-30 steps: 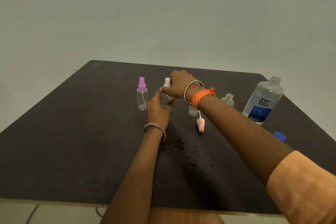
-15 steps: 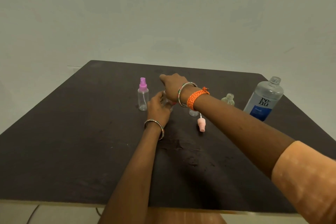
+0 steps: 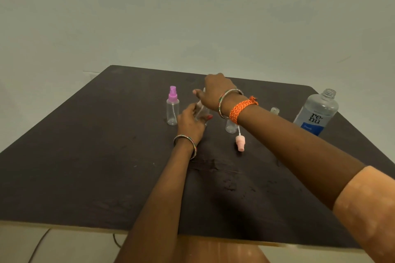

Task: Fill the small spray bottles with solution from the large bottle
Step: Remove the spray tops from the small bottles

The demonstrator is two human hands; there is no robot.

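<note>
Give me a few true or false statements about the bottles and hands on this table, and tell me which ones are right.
1. The large bottle stands upright with its neck uncapped. True.
2. The purple-topped spray bottle lies on its side. False: it stands upright, to the left of the hands.
3. The pink spray head lies loose on the table, off any bottle. True.
4. The left hand holds the large bottle. False: its grip is on a small clear bottle in the middle; the large bottle stands untouched at the right.
5. The right hand is at the top of that small clear bottle. True.
</note>
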